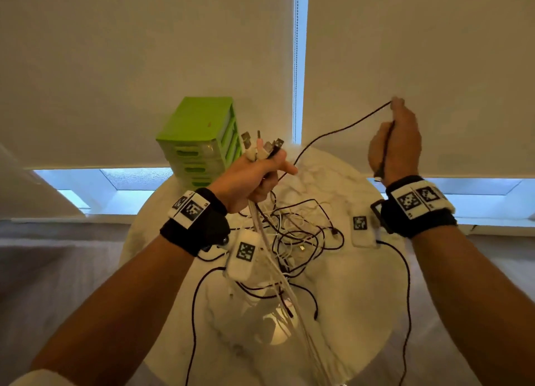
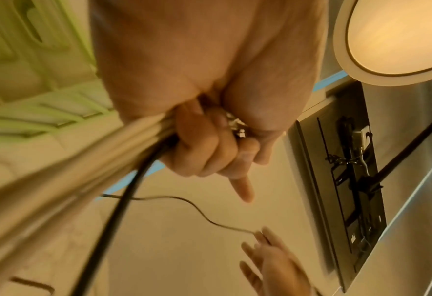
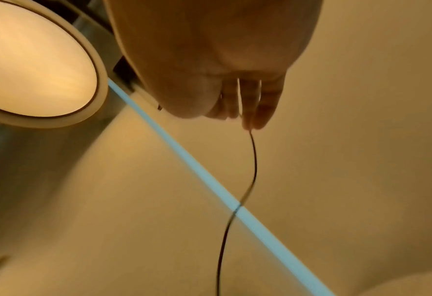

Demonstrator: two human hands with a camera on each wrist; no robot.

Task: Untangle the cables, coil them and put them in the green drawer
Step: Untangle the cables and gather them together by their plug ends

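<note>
My left hand point(image 1: 256, 177) is raised above the round white table point(image 1: 362, 313) and grips a bundle of cables point(image 1: 262, 148) near their plug ends, which stick up past the knuckles. White and black strands hang from it into a tangled heap of cables point(image 1: 295, 235) on the table. In the left wrist view the curled fingers point(image 2: 204, 148) wrap the bundle point(image 2: 87, 156). My right hand point(image 1: 395, 145) is lifted high at the right and pinches a thin black cable point(image 1: 341, 130) at its fingertips point(image 3: 254, 124); this cable point(image 3: 252, 166) runs slack across to the left hand. The green drawer unit point(image 1: 199, 142) stands behind the left hand.
Two white tagged adapter blocks point(image 1: 243, 255) point(image 1: 362, 229) lie in the heap. A loose black cable point(image 1: 405, 284) trails off the table's right side. Closed blinds and a window sill lie behind the table. A round ceiling lamp point(image 2: 397, 36) shows in the wrist views.
</note>
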